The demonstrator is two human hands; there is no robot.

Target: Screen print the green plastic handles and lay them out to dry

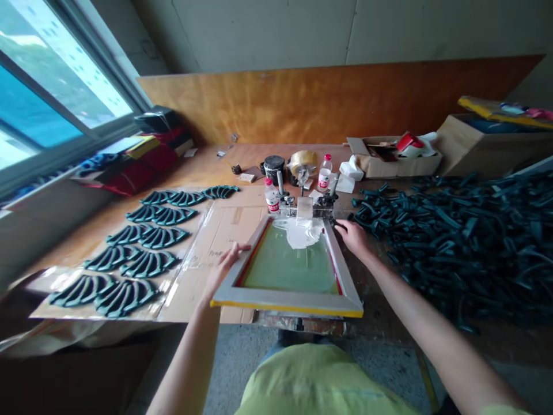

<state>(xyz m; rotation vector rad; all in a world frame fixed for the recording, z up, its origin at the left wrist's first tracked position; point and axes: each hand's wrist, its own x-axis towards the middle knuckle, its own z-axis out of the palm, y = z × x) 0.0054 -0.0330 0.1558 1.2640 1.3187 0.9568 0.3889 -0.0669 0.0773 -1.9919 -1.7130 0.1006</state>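
Note:
A wooden screen-printing frame (287, 303) with a yellow near edge and a pale green mesh lies in front of me, held at its far end by a metal hinge clamp (305, 204). White ink (298, 232) is smeared across the far part of the mesh. My left hand (227, 266) grips the frame's left rail. My right hand (352, 237) curls over the far right part of the frame. Rows of dark green arched rubber pieces (125, 297) lie on cardboard to the left, and a large heap of similar pieces (458, 242) covers the table on the right.
Two water bottles (272, 196), a black ink tin (274, 169) and a packing tape roll (302, 162) stand behind the clamp. Cardboard boxes (393, 158) sit at the back right. A window (56, 80) runs along the left, and a plywood board (328, 101) backs the table.

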